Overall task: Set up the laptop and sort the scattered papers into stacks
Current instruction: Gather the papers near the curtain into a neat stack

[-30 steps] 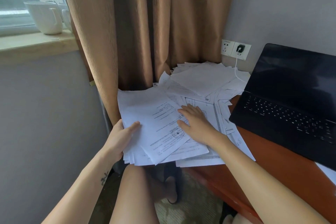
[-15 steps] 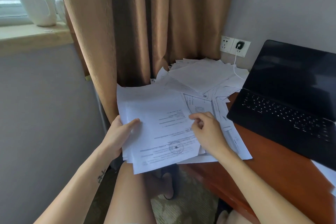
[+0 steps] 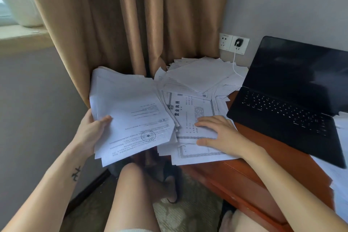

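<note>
Head: right hand now flat, seemingly.

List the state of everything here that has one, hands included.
laptop, open, screen dark.
plug, seated in the wall socket.
held stack, gripped at its left edge, overhanging the desk.
left hand, grips the held stack, thumb on top.
right hand, flat, fingers straight, pressing the bordered sheet.
loose papers, scattered in an untidy heap on the desk.
</note>
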